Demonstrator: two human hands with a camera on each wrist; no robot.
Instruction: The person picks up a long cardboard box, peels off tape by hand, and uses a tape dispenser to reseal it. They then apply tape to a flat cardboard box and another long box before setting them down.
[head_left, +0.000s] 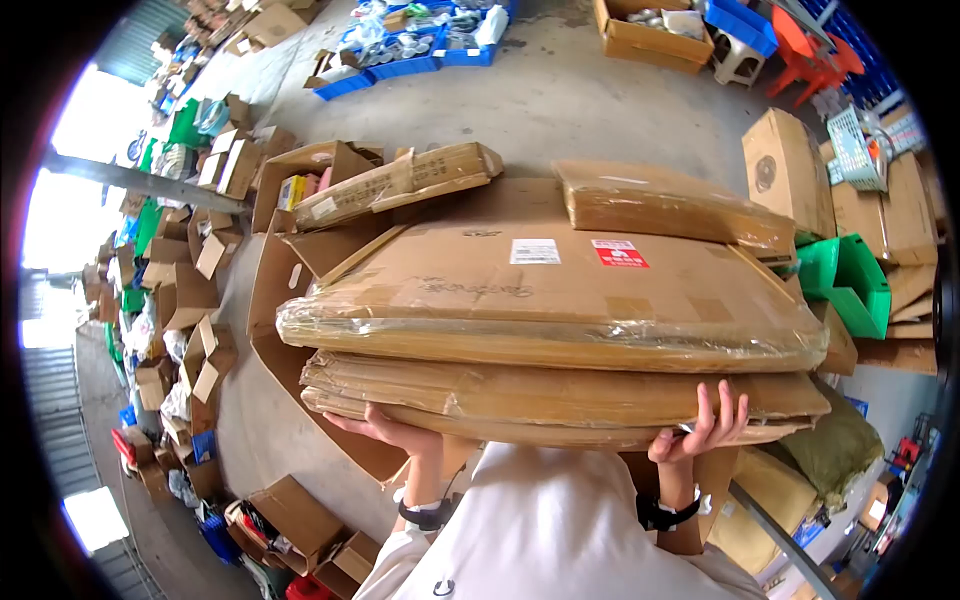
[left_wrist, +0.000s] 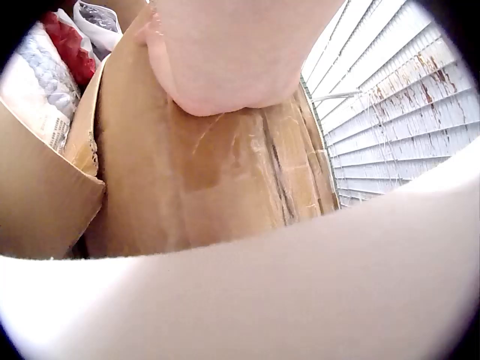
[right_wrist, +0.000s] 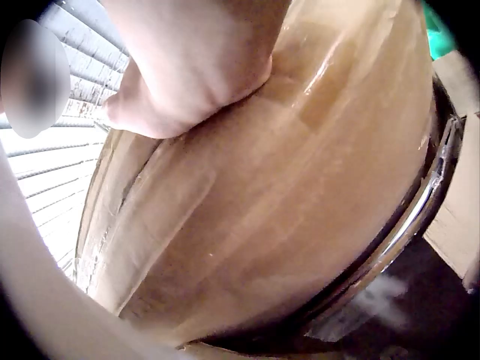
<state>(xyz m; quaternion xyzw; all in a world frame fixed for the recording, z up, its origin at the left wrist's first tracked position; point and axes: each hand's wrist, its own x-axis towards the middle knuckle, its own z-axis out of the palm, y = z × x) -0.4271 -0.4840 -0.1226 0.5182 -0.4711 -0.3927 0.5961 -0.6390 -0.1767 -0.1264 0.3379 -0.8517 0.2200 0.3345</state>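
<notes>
Two flat brown cartons lie one on the other in front of the person's torso in the head view. The upper carton [head_left: 450, 275] is wrapped in clear film and bears a white label [head_left: 535, 251] and a red label [head_left: 620, 254]. Against the near edge of the lower carton [head_left: 570, 400] my left hand [head_left: 400, 434] rests with its fingers extended leftward. Farther right, my right hand [head_left: 700, 428] presses the same edge, fingers spread and pointing up. Both wrist views show the heel of a hand right at taped cardboard; most fingers are hidden there.
Behind the upper carton lie a long taped carton [head_left: 410, 185] and another flat carton [head_left: 660, 205]. A large open box [head_left: 268, 320] stands on the left. To the right are a green bin [head_left: 850, 285] and a tall carton [head_left: 785, 170]. Blue crates [head_left: 405, 68] sit farther off.
</notes>
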